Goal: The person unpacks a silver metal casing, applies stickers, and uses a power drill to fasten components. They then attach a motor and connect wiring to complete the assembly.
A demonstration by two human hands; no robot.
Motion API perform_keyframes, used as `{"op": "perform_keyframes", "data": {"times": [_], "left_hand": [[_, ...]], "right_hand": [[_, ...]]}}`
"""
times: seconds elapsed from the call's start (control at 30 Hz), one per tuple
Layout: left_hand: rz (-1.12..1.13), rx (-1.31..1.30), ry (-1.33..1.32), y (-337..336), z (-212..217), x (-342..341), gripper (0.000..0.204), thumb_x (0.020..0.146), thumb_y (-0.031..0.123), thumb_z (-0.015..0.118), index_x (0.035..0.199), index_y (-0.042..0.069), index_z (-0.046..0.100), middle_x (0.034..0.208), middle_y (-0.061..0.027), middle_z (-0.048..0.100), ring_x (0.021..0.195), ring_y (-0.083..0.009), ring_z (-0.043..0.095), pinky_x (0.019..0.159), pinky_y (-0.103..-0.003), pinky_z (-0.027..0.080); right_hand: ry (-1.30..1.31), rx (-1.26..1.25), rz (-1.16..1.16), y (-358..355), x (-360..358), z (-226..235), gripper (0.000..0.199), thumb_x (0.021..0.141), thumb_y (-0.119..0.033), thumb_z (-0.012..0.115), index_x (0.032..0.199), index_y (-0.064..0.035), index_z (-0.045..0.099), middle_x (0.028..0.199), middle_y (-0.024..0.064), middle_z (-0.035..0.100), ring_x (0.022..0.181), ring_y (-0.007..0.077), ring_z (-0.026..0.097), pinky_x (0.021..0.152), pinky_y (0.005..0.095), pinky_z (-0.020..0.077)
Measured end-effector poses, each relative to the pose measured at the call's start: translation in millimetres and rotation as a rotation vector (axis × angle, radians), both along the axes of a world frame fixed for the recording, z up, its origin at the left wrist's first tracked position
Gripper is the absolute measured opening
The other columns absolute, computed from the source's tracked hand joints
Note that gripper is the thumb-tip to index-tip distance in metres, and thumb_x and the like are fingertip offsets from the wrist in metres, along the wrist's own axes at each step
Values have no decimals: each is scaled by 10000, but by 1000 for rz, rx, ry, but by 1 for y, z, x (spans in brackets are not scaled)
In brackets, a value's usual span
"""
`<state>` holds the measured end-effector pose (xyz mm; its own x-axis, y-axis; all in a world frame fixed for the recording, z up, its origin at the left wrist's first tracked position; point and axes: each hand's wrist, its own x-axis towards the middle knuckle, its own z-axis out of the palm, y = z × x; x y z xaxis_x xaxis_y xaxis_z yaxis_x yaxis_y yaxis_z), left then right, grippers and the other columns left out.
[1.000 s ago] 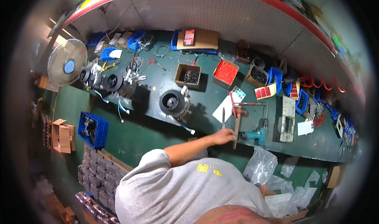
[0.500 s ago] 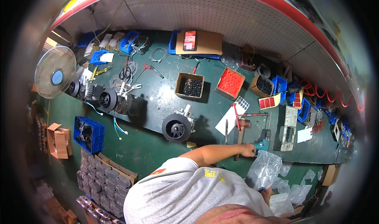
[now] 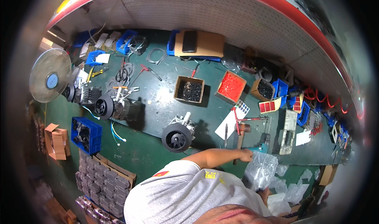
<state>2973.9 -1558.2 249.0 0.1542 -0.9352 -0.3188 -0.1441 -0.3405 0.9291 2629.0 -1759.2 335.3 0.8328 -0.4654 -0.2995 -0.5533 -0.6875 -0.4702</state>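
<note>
I am seeing my left hand [image 3: 245, 155] closing on the teal drill [image 3: 260, 145] at the bench [image 3: 158, 153] front edge, fan motor [image 3: 177, 136] standing untouched, right hand [image 3: 263, 192] grip unclear.

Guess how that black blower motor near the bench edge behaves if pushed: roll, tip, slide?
The blower motor looks heavy for its size: a metal block sits behind the black round housing, so it would probably resist a light push. The round housing could let it rock or roll sideways. It sits close to the edge of the green bench, so a hard shove risks a fall.
</note>
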Motion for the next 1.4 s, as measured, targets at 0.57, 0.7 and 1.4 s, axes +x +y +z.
{"op": "perform_keyframes", "data": {"times": [0.57,0.7,1.4], "left_hand": [[69,-59,1697,14,130,48,570,1017,466,531,1455,102,506,1399,-140,583,1224,-316,602,1035,-497,507],[214,-262,1728,3,140,56,631,1016,515,492,1485,93,469,1438,-147,551,1269,-316,571,1081,-474,471],[1086,-393,82,-252,106,-27,857,810,289,830,1494,-5,407,1461,-185,492,1322,-280,499,1112,-384,403]], "right_hand": [[-72,-427,163,34,212,182,511,737,73,548,1227,-62,595,1201,168,663,1152,389,594,971,466,483],[-228,-474,358,13,259,182,591,723,91,602,1277,-111,607,1305,82,632,1270,299,546,1132,486,360],[-442,-170,547,-288,237,61,857,829,31,631,1580,-230,309,1620,128,328,1421,394,409,1100,458,469]]}}
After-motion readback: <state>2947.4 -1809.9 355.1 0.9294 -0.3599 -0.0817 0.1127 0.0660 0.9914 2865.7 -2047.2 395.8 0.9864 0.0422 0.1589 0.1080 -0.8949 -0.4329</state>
